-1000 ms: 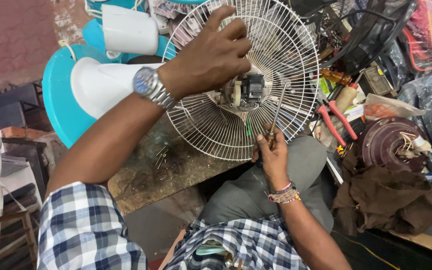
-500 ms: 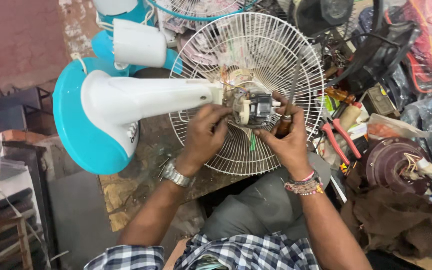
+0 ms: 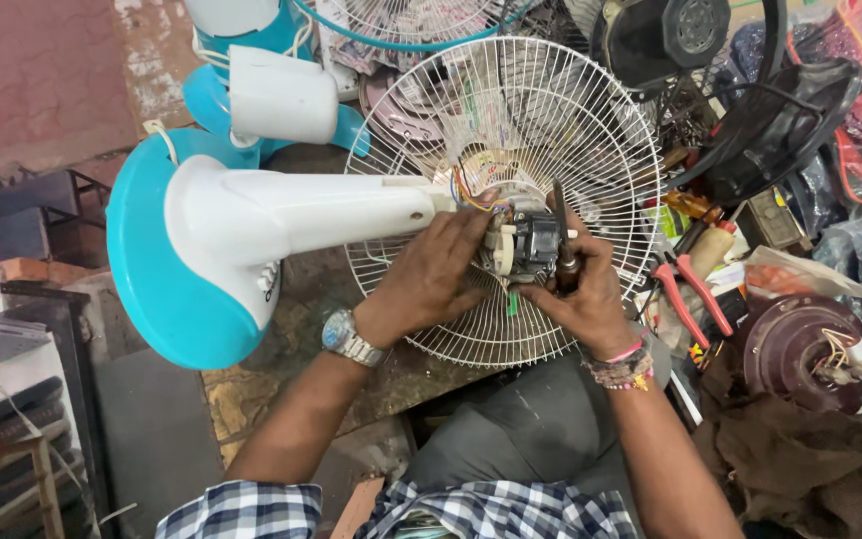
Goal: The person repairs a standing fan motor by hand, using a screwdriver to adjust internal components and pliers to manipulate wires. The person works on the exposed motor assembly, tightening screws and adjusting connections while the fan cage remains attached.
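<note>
A single head-worn camera looks steeply down, close over the hands (image 3: 511, 279) and fan (image 3: 511, 130) at the lap.

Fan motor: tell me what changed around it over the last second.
The left hand came down off the wire guard onto the fan motor. The right hand rose to grip the motor's other side. The fan lay flatter, its white stand now across the view. The red pliers stayed put.

My worn, stained workbench (image 3: 281, 394) carries the fan's turquoise base (image 3: 167, 299) and white wire guard (image 3: 511, 329); red-handled pliers (image 3: 690, 299), a dark round motor housing (image 3: 800, 349) and a brown rag (image 3: 800, 469) lie beside it.
</note>
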